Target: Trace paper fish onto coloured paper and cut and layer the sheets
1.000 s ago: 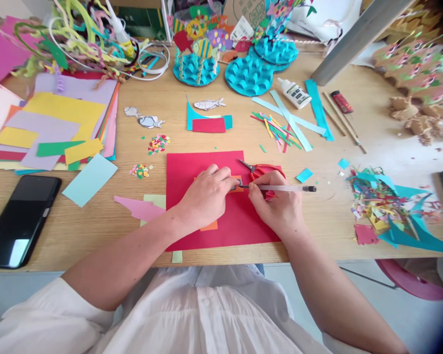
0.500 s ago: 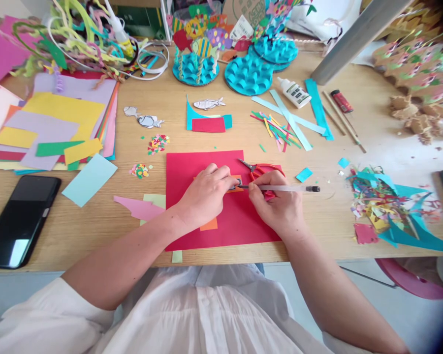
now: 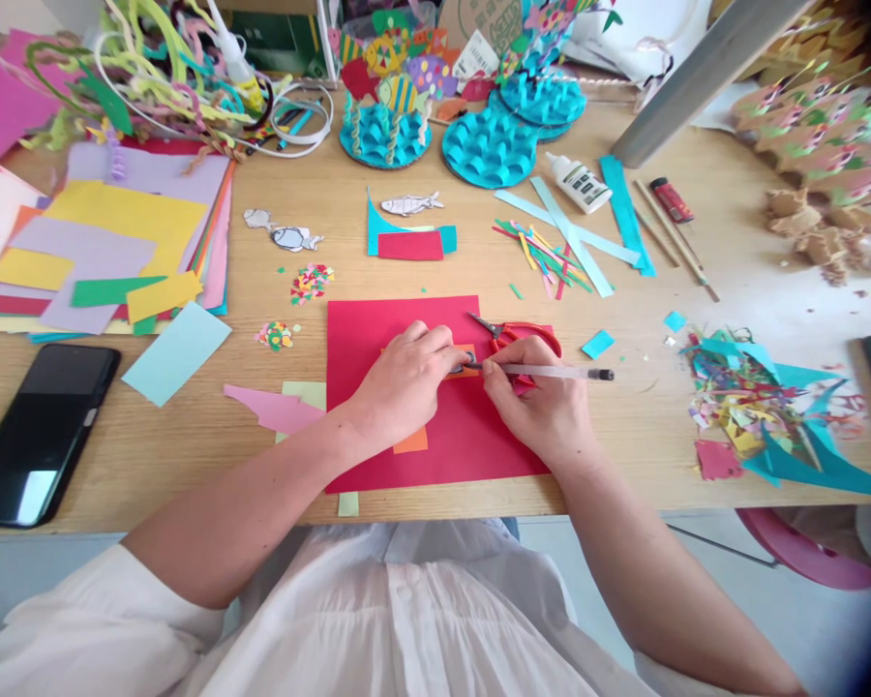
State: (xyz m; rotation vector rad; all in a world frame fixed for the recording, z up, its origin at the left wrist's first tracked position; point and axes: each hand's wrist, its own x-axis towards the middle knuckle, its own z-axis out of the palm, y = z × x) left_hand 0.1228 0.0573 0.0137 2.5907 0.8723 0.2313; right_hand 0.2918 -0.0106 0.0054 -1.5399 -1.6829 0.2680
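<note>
On the red sheet of paper (image 3: 363, 329), my left hand (image 3: 410, 378) has its fingers bent and pressed down. Under its fingertips is a small dark-outlined paper cutout (image 3: 469, 357), mostly covered, on an orange strip of paper (image 3: 466, 374). My right hand (image 3: 541, 402) grips a slim pen (image 3: 558, 372) with a pale barrel and dark end. The pen's tip meets the cutout's right side, close to my left fingertips. Partly behind my right hand lie red-handled scissors (image 3: 544, 335). A loose orange piece (image 3: 410, 440) shows below my left hand.
Stacked coloured paper (image 3: 127, 213) and a phone (image 3: 44, 436) lie at left. Fish cutouts (image 3: 411, 203), paper strips (image 3: 544, 257) and a glue bottle (image 3: 582, 184) lie beyond the red sheet. Scraps (image 3: 755, 387) are heaped at right; a metal pole (image 3: 704, 82) slants behind.
My right hand and the pen have shifted slightly left. My left hand stays pressed in the same place.
</note>
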